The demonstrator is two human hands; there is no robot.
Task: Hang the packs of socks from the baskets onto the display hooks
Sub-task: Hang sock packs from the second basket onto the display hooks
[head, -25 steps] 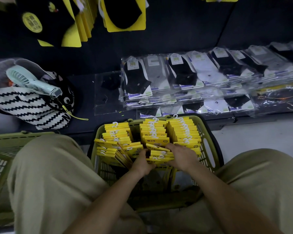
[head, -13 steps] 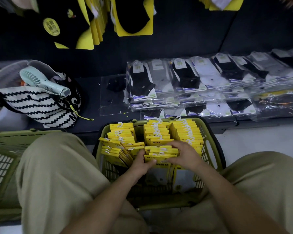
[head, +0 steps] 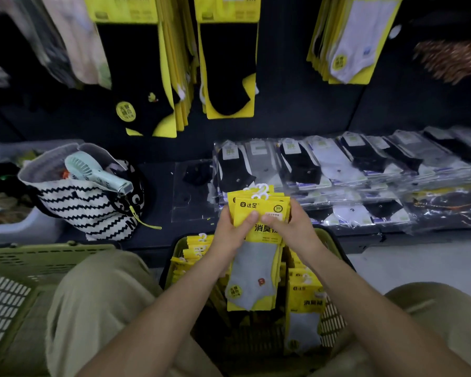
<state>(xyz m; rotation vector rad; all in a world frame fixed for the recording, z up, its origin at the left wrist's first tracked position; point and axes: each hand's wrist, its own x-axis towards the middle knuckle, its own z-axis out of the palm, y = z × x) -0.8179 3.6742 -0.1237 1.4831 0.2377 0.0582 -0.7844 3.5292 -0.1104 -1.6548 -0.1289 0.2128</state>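
Two grips, left grip (head: pixel 230 235), right grip (head: pixel 291 229), hold sock bundle (head: pixel 259 210) above basket (head: pixel 331 238) rim.

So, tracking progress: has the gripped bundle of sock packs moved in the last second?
Yes: the bundle of sock packs rose from the green basket, tops now past its far rim.

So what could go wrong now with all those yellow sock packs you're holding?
The stack of sock packs is pinched only near its top by the left hand and right hand, so back packs might slip into the green basket. Their white hooks look fanned unevenly, so some may snag when hung.
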